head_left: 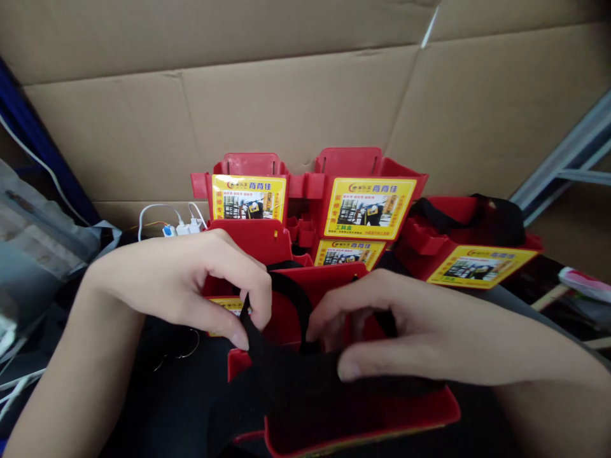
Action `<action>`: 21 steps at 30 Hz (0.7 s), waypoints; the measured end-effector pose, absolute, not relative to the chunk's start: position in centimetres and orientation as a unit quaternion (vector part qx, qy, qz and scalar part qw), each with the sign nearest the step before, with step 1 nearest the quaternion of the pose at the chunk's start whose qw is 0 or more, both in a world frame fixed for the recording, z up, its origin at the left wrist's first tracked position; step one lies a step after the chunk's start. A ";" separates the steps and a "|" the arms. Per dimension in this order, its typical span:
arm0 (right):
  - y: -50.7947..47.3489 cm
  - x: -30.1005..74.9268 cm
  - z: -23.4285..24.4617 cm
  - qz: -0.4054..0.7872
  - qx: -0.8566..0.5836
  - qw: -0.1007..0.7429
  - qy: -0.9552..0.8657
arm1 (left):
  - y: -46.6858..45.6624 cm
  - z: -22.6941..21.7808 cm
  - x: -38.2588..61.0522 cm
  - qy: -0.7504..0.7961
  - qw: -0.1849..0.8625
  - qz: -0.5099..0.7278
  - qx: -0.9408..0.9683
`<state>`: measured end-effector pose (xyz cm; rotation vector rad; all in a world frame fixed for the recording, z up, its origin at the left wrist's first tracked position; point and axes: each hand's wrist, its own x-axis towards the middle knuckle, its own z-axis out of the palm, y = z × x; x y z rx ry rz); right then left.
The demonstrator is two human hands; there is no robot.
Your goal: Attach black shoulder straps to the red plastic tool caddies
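Observation:
A red plastic tool box (415, 413) sits right in front of me with a black fabric strap (286, 369) across it. My left hand (191, 286) pinches the strap between thumb and fingers at the box's left side. My right hand (405, 343) is closed on the same strap over the box's middle, its thumb pressed on the black fabric. Part of the strap loops up between the two hands.
Several more red boxes with yellow labels (370, 207) stand stacked behind, one at the right (472, 254) with a black strap. Cardboard sheets (305, 95) form the backdrop. White cables and plugs (176, 226) lie at the left, a metal shelf frame (573, 159) at the right.

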<state>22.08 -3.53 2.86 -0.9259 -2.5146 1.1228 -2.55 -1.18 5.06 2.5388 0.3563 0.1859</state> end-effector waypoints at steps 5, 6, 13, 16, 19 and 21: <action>-3.2 20.7 1.5 0.269 -0.350 0.280 -0.852 | -3.0 5.1 -1.0 0.123 0.246 0.133 0.952; -3.2 20.5 1.3 0.232 -0.362 0.290 -0.855 | -3.3 5.0 -0.7 0.126 0.240 0.149 0.951; -2.6 20.3 1.0 0.158 -0.375 0.336 -0.849 | -4.2 4.6 0.2 0.143 0.172 0.251 0.942; -2.6 20.4 1.1 0.155 -0.405 0.392 -0.812 | -3.3 4.1 0.2 0.268 0.119 0.345 0.892; -2.8 20.3 1.1 0.181 -0.418 0.380 -0.805 | -1.8 3.4 0.4 0.331 0.173 0.259 0.891; -2.9 20.2 1.1 0.173 -0.402 0.372 -0.818 | -0.9 3.0 0.6 0.318 0.229 0.220 0.893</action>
